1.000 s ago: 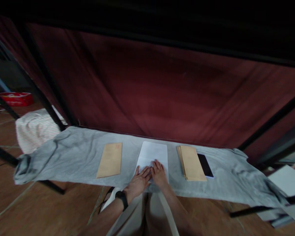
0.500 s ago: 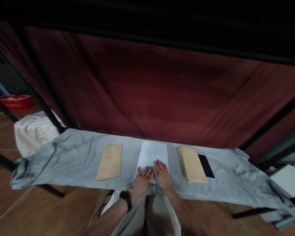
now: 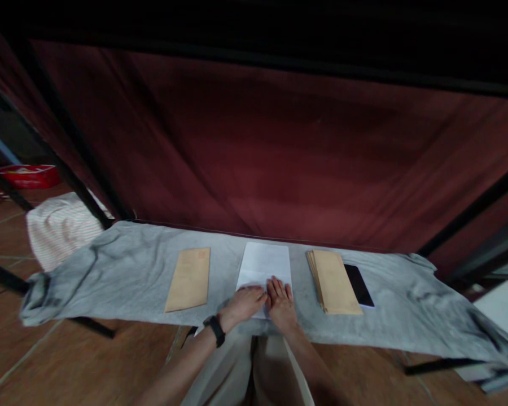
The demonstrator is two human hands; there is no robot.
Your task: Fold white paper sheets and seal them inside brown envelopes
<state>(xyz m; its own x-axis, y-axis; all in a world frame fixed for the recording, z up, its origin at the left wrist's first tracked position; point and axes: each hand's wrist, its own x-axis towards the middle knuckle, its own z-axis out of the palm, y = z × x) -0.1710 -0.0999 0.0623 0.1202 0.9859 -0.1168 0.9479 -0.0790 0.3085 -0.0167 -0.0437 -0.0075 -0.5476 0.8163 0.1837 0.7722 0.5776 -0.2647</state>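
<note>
A white sheet of paper lies in the middle of a grey cloth spread on the floor. Both my hands rest on its near edge, side by side. My left hand, with a black watch on the wrist, lies flat and turned to the right, fingers together. My right hand lies flat with fingers spread. A single tan envelope lies left of the paper. To the right sits a stack of tan envelopes, with a black phone beside it.
A dark red curtain hangs behind the cloth. Black metal bars slant at left and right. A striped white bundle and a red box lie at far left. White sheets lie at right on the brown tiled floor.
My left hand has turned sideways across the paper's near edge, fingers now pointing right. The right hand has barely moved. The view shifted slightly.
</note>
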